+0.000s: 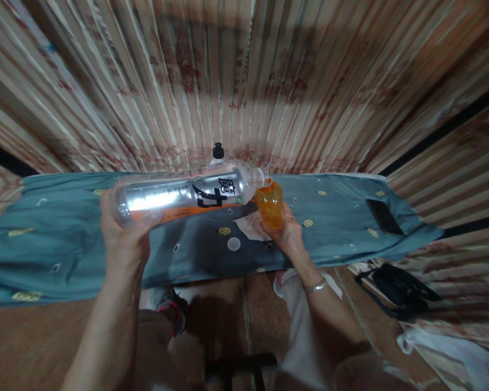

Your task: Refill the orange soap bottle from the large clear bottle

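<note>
My left hand (122,231) grips the base end of a large clear plastic bottle (187,195) with a silver and orange label. The bottle lies almost level, its open mouth over a small clear cup (270,205) that holds orange liquid. A thin layer of orange liquid lies along the bottle's lower side. My right hand (287,233) holds the cup from below, a bracelet on its wrist. Both are above a teal cloth-covered table (57,239). A white round cap (233,244) lies on the cloth under the bottle.
A black-capped bottle top (218,151) shows behind the large bottle. A dark phone (384,216) lies on the cloth at right. A black bag (397,290) sits on the floor at right. A striped curtain (244,81) hangs behind the table.
</note>
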Tool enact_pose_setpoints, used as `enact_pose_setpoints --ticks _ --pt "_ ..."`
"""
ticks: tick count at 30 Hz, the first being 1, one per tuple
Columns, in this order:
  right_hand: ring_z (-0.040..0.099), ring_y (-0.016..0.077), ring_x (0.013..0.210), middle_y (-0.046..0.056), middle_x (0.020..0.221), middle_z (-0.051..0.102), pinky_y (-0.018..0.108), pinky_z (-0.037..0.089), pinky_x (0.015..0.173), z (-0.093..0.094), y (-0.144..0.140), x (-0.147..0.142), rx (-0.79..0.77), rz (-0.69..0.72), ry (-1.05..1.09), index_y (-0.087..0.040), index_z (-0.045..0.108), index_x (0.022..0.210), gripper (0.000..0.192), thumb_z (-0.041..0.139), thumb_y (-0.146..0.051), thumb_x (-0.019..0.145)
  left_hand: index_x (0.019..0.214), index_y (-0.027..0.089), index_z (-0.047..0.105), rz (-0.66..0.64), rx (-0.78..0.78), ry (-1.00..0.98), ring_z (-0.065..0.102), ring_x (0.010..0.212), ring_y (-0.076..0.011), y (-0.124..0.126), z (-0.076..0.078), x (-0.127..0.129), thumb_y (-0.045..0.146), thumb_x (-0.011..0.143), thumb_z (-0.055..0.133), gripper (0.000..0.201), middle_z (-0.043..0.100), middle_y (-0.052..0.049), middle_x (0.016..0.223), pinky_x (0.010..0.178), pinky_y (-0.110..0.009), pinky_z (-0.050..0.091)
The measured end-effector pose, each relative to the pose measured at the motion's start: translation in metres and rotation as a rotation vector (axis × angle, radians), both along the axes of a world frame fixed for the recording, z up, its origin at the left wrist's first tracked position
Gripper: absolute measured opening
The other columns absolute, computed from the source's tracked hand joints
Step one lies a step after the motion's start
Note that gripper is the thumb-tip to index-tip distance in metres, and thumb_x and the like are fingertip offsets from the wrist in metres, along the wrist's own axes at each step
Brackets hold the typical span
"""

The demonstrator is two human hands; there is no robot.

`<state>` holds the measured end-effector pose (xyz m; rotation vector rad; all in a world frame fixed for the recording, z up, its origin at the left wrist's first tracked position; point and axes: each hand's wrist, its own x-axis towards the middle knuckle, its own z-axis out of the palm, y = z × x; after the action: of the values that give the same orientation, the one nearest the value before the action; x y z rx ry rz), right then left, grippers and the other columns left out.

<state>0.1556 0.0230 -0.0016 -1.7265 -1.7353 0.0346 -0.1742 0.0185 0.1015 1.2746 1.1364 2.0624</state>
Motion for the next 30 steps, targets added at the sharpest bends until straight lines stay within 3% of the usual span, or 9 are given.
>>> enact_pose_setpoints --ticks 11,20,30 --pt "0.072 0.0322 0.109 0.021 0.126 0.070 0.043 0.059 0.089 -0.0013 0.0009 0.0010 0.010 0.016 0.005 -0.011 0.046 0.141 0.076 0.072 -0.047 0.081 0.099 0.024 0.069 -0.022 0.006 -0.060 0.061 0.107 -0.0269 -0.0018 0.0032 0.0027 0.033 0.039 0.097 0.067 0.065 -0.002 0.103 0.109 -0.050 0.041" --pt "0.072 0.0305 0.102 0.020 0.122 0.070 0.040 0.059 0.084 -0.0004 -0.0002 0.0004 0.020 0.010 -0.017 -0.013 0.048 0.138 0.071 0.070 -0.049 0.082 0.106 0.027 0.066 -0.005 0.003 0.077 0.062 0.111 -0.0283 0.0001 -0.0030 -0.0027 0.045 0.048 0.093 0.066 0.064 -0.002 0.108 0.107 -0.050 0.044" --pt "0.072 0.0315 0.103 0.019 0.119 0.072 0.041 0.059 0.085 0.0029 -0.0007 -0.0005 -0.011 0.004 0.002 -0.012 0.047 0.140 0.073 0.071 -0.048 0.081 0.097 0.024 0.067 -0.015 0.002 -0.031 0.062 0.108 -0.0273 -0.0011 0.0034 0.0031 0.039 0.040 0.096 0.066 0.064 -0.002 0.103 0.108 -0.049 0.043"
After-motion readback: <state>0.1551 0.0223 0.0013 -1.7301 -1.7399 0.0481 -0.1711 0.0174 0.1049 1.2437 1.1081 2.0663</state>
